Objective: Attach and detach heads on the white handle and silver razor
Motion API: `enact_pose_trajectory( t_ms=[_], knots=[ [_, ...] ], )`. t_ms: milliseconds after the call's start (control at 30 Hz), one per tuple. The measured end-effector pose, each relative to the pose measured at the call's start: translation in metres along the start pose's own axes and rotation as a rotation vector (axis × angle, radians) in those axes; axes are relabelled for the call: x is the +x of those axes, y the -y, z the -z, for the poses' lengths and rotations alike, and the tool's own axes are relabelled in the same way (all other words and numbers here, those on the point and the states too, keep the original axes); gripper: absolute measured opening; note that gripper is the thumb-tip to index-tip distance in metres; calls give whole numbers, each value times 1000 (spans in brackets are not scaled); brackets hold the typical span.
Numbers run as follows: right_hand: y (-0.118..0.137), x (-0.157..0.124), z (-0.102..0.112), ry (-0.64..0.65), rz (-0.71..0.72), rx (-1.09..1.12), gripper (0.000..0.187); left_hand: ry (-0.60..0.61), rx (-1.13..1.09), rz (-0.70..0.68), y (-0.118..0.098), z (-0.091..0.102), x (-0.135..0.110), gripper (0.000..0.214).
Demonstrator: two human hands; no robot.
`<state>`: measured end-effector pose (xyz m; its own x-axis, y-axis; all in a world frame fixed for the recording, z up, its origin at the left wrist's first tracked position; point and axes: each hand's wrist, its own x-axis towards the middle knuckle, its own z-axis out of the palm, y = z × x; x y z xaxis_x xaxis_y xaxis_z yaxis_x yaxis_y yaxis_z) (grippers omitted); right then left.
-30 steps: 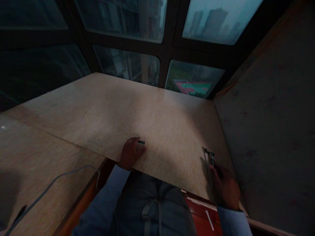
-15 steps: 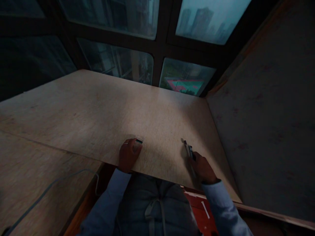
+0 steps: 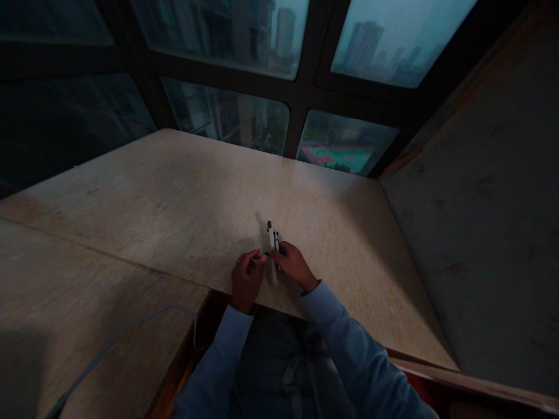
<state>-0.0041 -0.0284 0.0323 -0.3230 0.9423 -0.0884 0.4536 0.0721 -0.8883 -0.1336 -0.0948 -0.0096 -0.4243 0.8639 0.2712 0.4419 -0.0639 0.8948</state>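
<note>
My two hands meet near the front edge of a large plywood board. My right hand is closed round a slim pale tool with a dark tip that points away from me, its lower end resting on the board. My left hand, ring on one finger, is closed beside it, fingertips pinching a small dark thing that touches the tool's shaft. What that small thing is I cannot make out in the dim light.
A second plywood sheet lies lower at the left, with a grey cable running across it. An upright board walls off the right side. Dark-framed windows stand behind. A reddish wooden frame shows under the board's front edge.
My right hand has carried the tool from the board's right front part leftwards to my left hand. The left hand has barely moved. The camera has shifted a little.
</note>
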Motion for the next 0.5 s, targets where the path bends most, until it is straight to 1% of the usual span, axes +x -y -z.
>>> enact_pose_trajectory(
  t_ms=[100, 167, 233, 300, 367, 400, 500],
  knots=[
    [13, 0, -16, 42, -66, 121, 14, 102, -155, 108, -1, 9, -4, 42],
    [18, -2, -23, 75, -90, 176, 14, 136, -230, 192, -2, 17, -6, 45],
    [19, -5, -28, 107, -81, 198, 16, 153, -273, 259, -3, 25, -7, 48],
    [19, -9, -31, 132, -62, 204, 20, 210, -297, 300, -4, 33, -5, 50],
    [17, -12, -31, 143, -53, 211, 23, 246, -281, 329, -5, 40, -3, 50],
    [14, -13, -29, 130, -51, 207, 25, 245, -251, 341, -4, 43, -1, 50],
    [4, -15, -15, 20, -37, 123, 28, 220, -108, 357, -1, 48, 5, 50]
  ],
)
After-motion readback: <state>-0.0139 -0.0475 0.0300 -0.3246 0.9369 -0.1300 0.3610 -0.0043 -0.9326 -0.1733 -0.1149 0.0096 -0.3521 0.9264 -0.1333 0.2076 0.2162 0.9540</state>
